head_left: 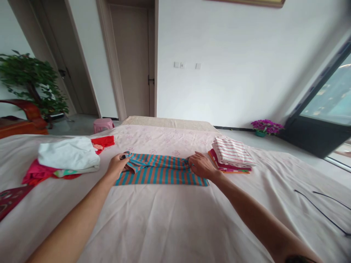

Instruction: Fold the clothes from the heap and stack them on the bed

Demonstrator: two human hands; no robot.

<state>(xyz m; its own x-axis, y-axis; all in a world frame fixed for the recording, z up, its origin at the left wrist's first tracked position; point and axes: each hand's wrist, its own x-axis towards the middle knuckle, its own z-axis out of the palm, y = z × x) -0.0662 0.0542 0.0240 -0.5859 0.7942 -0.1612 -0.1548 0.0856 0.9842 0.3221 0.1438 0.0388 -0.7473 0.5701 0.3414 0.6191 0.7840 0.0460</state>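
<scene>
A striped shirt [164, 175] in teal and brownish orange lies folded lengthwise across the bed, a short sleeve showing at its left end. My left hand [117, 166] pinches the shirt's upper left corner near that sleeve. At the other end, my right hand [201, 165], with a ring on one finger, grips the upper right edge; its fingertips are partly hidden in the cloth. Just beyond my right hand is a stack of folded clothes [233, 151], a white shirt with red stripes on top. Left of my left hand sits a loose pile of clothes [68, 155], white over pink and red.
A pale sheet [175, 223] with wrinkles covers the bed. Dark thin cords [319, 210] lie at the right. Beyond the bed are a pink stool [103, 125], purple flowers in a pot [265, 127], a leafy plant [30, 80] and a wooden armchair [24, 118].
</scene>
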